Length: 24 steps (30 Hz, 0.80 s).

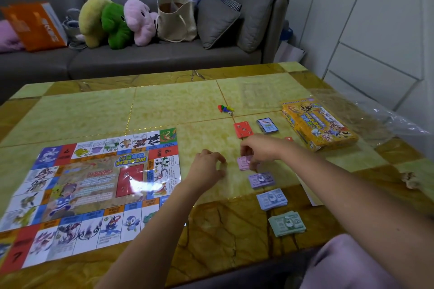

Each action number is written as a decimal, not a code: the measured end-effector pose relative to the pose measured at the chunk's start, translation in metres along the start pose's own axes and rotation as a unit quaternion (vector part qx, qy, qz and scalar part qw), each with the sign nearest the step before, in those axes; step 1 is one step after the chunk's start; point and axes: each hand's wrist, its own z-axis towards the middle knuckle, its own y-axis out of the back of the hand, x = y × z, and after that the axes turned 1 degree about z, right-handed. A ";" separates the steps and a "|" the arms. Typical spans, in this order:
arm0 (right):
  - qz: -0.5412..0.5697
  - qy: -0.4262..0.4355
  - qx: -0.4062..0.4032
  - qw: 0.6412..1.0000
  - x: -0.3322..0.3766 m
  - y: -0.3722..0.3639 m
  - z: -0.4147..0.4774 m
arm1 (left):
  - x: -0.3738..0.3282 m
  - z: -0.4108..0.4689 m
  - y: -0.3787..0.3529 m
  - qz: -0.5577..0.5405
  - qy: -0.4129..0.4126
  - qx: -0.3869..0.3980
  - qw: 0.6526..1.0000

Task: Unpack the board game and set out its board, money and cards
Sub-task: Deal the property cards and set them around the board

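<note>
- The board (94,180) lies unfolded and flat on the left part of the table (164,105), which leaves the right part free for the loose pieces
- The right hand (260,150) pinches the pink notes (244,164) from above, its fingers curled over the stack; by its position the stack seems meant for the far end of the money column
- Nearer the person, the purple notes (261,179), blue notes (271,198) and green notes (287,224) lie in a line, each apart from the next, likely sorted by colour so every value is easy to reach
- The left hand (207,165) rests on the table just left of the pink notes with its fingers curled under; nothing shows in it, and I cannot tell whether it holds anything
- The red cards (243,129) and the dark cards (267,125) sit side by side beyond the money, near the game box (319,124)
- The pawns (225,108) and a die (230,113) sit farther back, clear of the working area
</note>
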 end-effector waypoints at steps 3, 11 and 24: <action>0.044 0.015 -0.047 0.998 0.001 -0.008 0.000 | 0.000 -0.003 0.001 -0.009 0.002 -0.009 1.000; 0.067 0.049 -0.082 0.993 0.006 -0.019 -0.003 | 0.011 -0.013 0.006 -0.025 0.004 -0.011 1.000; 0.018 0.042 -0.044 0.998 0.014 -0.014 -0.007 | 0.017 -0.019 0.011 -0.044 -0.008 -0.005 0.999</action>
